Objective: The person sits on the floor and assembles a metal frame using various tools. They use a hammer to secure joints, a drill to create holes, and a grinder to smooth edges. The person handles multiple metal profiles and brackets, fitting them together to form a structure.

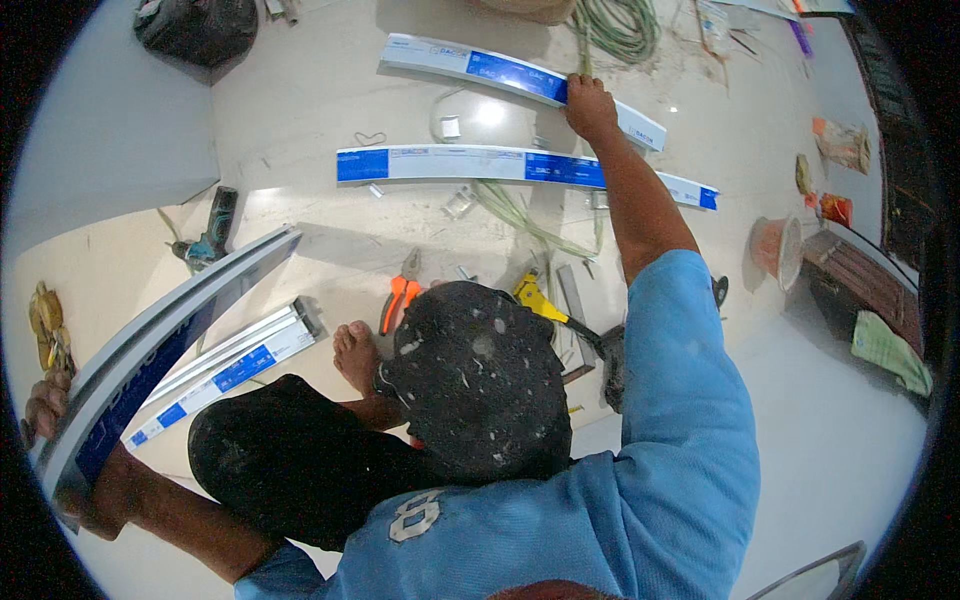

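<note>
**Hand Positions on Trunking Sections**

Right hand reaches forward with fingers closed over the edge of the far white-and-blue trunking strip on the floor. Left hand wraps around the end of a long grey channel at the left. Orange-handled pliers lie between them.

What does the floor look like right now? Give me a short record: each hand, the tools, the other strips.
right hand: resting on the far white and blue strip, arm stretched forward
left hand: gripping the edge of a long grey and blue channel piece
tools: orange-handled pliers, yellow-handled hammer
other strips: second white and blue strip parallel, nearer; another by the bare foot
cable: green coil at the far edge
</note>
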`<state>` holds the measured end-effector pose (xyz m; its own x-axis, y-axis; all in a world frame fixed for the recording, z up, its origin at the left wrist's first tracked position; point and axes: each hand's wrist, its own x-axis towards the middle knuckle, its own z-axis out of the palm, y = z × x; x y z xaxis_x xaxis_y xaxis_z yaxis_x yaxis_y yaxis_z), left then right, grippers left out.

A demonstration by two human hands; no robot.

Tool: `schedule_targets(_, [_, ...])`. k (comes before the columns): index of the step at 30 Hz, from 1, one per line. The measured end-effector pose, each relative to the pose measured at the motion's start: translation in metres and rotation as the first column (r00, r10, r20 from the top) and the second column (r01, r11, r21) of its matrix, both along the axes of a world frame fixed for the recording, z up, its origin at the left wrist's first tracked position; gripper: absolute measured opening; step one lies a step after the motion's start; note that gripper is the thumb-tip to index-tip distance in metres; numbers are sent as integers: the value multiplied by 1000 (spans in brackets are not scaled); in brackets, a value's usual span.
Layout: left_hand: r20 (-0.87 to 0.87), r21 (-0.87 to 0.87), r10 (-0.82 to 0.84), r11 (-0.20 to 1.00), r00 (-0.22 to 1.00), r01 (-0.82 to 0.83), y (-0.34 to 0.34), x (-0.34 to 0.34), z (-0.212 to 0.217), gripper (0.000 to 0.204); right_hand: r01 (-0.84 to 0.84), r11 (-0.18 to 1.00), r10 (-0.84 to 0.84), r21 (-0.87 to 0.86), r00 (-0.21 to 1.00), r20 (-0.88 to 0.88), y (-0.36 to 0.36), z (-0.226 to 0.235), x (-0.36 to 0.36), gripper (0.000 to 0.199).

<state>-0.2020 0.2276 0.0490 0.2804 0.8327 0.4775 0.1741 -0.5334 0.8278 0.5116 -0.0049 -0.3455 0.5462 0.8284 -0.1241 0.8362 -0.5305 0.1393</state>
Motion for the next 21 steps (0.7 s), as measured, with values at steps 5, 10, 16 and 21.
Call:
schedule_targets(5, [52,-74,-314,945,948,318,-3,14,3,76,-99,986,91,134,994,60,34,1,-52,58])
schedule_targets(10, [20,-82,-265,961,964,266,-17,44,-8,73,-237,929,355,284,788,-504,67,0,-134,18])
schedule_targets(16, [-5,-50,-471,881,882,470,-34,88,-11,64,-130,954,262,270,799,-542,78,-18,-135,18])
schedule_targets(21, [89,-26,-411,910,907,415,-54,113,-23,69,-78,957,234,279,776,-586,65,-48,-127,21])
